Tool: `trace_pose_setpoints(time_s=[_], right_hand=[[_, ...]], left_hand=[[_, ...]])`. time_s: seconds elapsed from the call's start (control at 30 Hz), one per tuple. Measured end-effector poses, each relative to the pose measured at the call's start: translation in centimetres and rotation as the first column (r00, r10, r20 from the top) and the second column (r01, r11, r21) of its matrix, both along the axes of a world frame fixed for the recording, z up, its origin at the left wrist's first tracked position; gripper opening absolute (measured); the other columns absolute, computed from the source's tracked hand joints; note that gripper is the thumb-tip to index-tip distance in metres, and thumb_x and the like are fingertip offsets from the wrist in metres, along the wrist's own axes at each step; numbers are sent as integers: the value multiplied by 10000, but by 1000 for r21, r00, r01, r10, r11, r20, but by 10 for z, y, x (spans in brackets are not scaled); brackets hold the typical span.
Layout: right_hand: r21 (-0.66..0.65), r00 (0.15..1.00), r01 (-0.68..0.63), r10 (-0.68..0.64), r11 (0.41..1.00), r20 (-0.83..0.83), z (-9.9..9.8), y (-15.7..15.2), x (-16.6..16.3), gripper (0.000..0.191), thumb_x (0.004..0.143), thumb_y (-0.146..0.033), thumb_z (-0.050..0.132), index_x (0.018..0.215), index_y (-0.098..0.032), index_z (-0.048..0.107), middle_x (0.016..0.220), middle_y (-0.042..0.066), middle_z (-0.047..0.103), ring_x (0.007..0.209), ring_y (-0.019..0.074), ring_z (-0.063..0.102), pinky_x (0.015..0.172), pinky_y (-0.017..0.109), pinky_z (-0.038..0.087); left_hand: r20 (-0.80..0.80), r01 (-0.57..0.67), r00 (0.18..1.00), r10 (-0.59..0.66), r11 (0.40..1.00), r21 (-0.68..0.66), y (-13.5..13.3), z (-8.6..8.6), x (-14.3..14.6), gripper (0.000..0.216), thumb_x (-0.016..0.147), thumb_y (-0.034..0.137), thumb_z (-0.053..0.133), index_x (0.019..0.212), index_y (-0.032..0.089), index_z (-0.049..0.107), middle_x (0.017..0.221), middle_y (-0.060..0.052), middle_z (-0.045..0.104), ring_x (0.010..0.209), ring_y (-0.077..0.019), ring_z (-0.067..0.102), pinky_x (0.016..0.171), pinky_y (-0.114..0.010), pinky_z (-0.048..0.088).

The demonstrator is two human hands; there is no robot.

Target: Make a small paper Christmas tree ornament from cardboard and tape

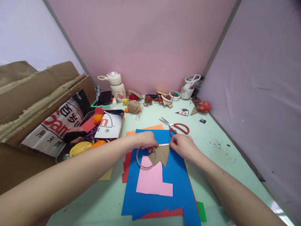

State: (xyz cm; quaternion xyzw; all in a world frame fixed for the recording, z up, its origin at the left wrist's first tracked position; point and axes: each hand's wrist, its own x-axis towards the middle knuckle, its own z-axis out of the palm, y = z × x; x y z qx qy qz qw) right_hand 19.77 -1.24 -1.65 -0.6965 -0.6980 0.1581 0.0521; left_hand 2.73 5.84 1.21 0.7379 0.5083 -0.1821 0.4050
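My left hand [147, 140] is closed around the edge of a thin, nearly bare roll of tape [139, 163], whose ring hangs toward me. A narrow white tape strip [163, 144] stretches between my two hands along the far edge of a brown cardboard triangle [162, 155]. With fingers pinched, my right hand [184, 146] holds the strip's right end at the cardboard's corner. Under them lies a blue sheet [150, 205] with a cut pink paper piece [150, 182] on top. Just beyond my right hand rest red-handled scissors [181, 128], spread apart.
On the left stand large cardboard pieces [42, 91] and a tray [122, 121] of yarn and paper. A white bottle [117, 89], yarn balls [134, 106] and a white jar [187, 91] line the back. A red yarn ball [203, 106] and scraps [183, 112] lie at the right.
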Motion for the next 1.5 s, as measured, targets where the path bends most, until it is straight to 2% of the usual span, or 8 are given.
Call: trace_pose_setpoints(time_s=[0.3,0.93,1.2,1.37,1.5], right_hand=[[14,1000,-3,2,1000,25,1,-2,-3,194,819,-211,453,689,-194,596,784,30,658,737,165,562,635,269,276],[21,996,-30,28,999,81,0,2,-3,170,786,-215,466,685,-189,600,765,59,674,794,220,606,660,298,309],[41,997,-33,30,999,70,-1,6,5,124,748,-208,518,644,-185,582,701,50,662,709,197,604,578,267,310],[122,999,-32,27,992,42,12,2,13,165,820,-213,456,746,-186,600,807,47,645,745,163,578,614,252,337],[238,984,-175,168,955,52,14,-12,-3,181,862,-167,431,841,-172,611,872,63,606,854,171,544,719,250,359]], left_hand=[[1,-15,1000,15,999,-44,1,0,3,246,675,305,553,497,142,600,520,-58,616,320,-78,350,362,-230,262],[-20,-25,999,26,999,20,1,-4,5,252,649,306,569,454,149,589,475,-54,598,326,-84,336,347,-231,250],[-20,-27,999,27,999,29,-2,0,7,286,666,303,559,418,160,555,437,-49,567,335,-84,329,347,-227,246],[-11,-23,1000,23,999,24,-2,0,7,293,673,299,574,418,156,545,428,-42,547,309,-75,317,341,-231,241],[-7,-30,1000,30,999,14,-2,0,7,278,676,280,573,433,147,559,429,-39,548,309,-73,327,353,-230,250]])
